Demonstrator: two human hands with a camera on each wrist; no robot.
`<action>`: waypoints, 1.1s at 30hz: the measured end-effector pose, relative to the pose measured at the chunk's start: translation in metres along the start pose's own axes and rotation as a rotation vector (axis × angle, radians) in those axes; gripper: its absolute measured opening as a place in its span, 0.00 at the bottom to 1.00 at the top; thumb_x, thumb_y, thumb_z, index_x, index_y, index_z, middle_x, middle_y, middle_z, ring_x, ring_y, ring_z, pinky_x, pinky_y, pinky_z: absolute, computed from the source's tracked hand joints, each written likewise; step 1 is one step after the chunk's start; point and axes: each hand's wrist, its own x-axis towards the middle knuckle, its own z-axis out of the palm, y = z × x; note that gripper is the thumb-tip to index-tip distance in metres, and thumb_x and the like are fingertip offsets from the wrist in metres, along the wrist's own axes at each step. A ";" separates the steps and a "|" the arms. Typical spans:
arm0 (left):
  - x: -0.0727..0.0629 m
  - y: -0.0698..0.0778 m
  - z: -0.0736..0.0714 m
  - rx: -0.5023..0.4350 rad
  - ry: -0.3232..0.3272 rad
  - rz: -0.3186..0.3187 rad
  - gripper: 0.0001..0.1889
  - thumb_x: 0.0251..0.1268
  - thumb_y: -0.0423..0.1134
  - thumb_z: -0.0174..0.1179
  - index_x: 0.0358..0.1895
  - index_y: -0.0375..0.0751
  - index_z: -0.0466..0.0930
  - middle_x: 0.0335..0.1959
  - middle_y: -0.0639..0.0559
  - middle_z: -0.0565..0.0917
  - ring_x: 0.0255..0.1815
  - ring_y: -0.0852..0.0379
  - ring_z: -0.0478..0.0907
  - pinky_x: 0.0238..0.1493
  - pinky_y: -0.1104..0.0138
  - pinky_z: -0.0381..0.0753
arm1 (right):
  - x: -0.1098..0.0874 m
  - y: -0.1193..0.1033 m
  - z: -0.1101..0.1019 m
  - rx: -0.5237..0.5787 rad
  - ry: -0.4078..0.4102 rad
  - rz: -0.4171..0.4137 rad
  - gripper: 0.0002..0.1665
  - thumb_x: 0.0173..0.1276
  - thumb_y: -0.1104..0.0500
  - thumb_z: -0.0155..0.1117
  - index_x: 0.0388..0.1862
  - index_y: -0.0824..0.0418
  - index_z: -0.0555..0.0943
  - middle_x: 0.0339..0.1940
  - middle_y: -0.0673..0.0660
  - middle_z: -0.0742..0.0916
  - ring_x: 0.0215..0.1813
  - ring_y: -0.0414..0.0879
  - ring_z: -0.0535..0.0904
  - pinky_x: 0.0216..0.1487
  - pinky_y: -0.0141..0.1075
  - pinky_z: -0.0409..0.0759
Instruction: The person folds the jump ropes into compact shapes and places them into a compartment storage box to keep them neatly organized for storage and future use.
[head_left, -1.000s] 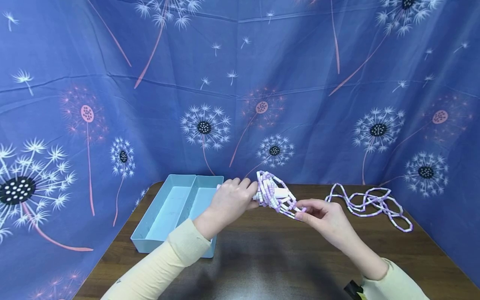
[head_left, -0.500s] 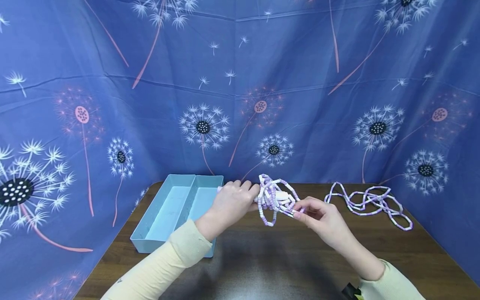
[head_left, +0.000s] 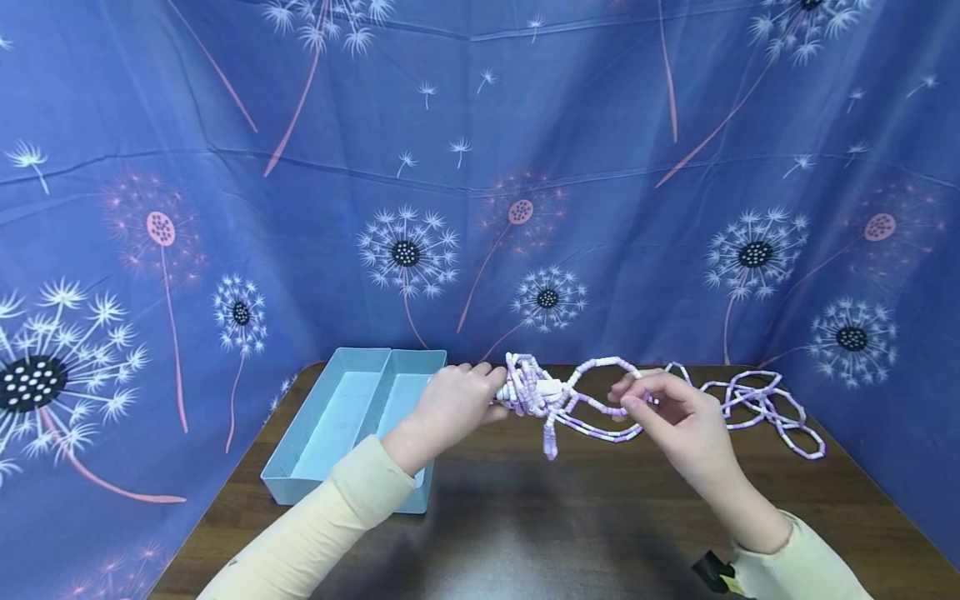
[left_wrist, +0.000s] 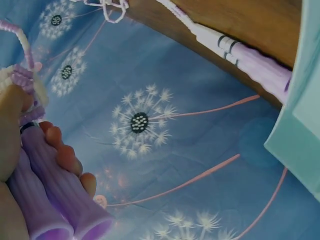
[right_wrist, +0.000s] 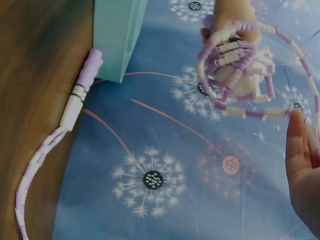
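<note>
My left hand (head_left: pixel 457 404) grips the two purple handles (left_wrist: pixel 60 185) of a jump rope, side by side, their flared ends plain in the left wrist view. Bunched beyond my fist is the rope's white and purple beaded cord (head_left: pixel 534 392), wound about the white handle tops, with a short end dangling. My right hand (head_left: pixel 686 425) pinches a loop of that cord, drawn out to the right; the fingers partly hide the grip point. In the right wrist view the loop (right_wrist: pixel 257 114) stretches from the bundle to the fingertips.
A light blue two-compartment bin (head_left: pixel 322 479) stands at left on the wooden table (head_left: pixel 540 517). Another beaded cord (head_left: pixel 757 404) lies loosely coiled at right. A purple-and-white handle (right_wrist: pixel 82 92) lies beside the bin. Blue dandelion-print fabric (head_left: pixel 480 167) hangs behind.
My right hand has moved right and pulled a loop of cord out from the bundle. My left hand has barely shifted, still holding the handles. A short cord end now hangs below the bundle.
</note>
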 end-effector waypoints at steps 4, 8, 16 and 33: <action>-0.002 -0.001 -0.001 -0.048 -0.033 0.042 0.22 0.41 0.59 0.68 0.28 0.46 0.73 0.21 0.56 0.77 0.19 0.56 0.77 0.21 0.63 0.75 | 0.004 0.001 -0.004 -0.138 0.023 0.020 0.14 0.60 0.79 0.56 0.45 0.73 0.78 0.35 0.56 0.83 0.33 0.42 0.85 0.36 0.29 0.81; 0.000 0.004 -0.008 -0.109 -0.028 0.138 0.22 0.40 0.59 0.68 0.27 0.47 0.72 0.22 0.57 0.77 0.20 0.57 0.77 0.22 0.64 0.75 | 0.010 0.006 -0.008 -0.204 -0.003 0.050 0.14 0.64 0.76 0.53 0.49 0.71 0.76 0.36 0.53 0.83 0.32 0.40 0.84 0.34 0.29 0.81; 0.009 0.002 -0.018 -0.080 0.011 0.082 0.22 0.40 0.60 0.68 0.24 0.47 0.73 0.22 0.58 0.78 0.20 0.58 0.77 0.21 0.65 0.75 | 0.003 0.022 -0.010 -0.139 -0.088 0.008 0.21 0.61 0.82 0.47 0.53 0.75 0.69 0.37 0.49 0.84 0.36 0.39 0.83 0.35 0.31 0.81; 0.039 0.008 -0.043 -0.222 -0.217 0.080 0.15 0.51 0.54 0.63 0.26 0.48 0.71 0.18 0.60 0.71 0.14 0.62 0.61 0.16 0.66 0.68 | -0.003 0.052 0.031 -0.241 -0.327 0.104 0.39 0.58 0.68 0.66 0.68 0.65 0.64 0.62 0.52 0.76 0.62 0.32 0.70 0.60 0.25 0.67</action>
